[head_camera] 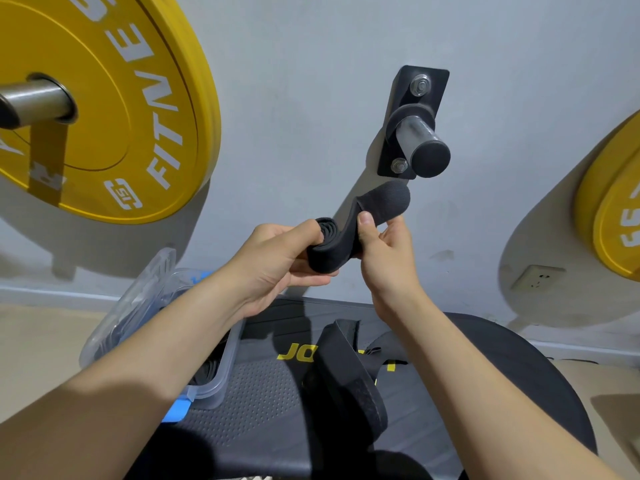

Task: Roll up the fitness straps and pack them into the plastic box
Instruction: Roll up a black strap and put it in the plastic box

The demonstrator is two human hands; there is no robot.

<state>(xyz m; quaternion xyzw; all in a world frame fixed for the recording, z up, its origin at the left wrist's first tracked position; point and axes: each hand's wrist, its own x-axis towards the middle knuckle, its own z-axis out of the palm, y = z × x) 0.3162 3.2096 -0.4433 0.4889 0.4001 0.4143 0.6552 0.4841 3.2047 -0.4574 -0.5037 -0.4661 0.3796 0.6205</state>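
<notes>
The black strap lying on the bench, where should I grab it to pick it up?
I'd pinch the loose strap across its narrow width near the far end, coming down from above. It is long and thin and lies along the bench, so its two long edges probably give fingers the easiest hold.

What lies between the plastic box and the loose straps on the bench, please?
In the head view, only bare bench padding, with yellow lettering, lies between plastic box and loose straps.

On the bench [263, 393], plastic box [227, 372] lies left of straps [346, 379].
</notes>
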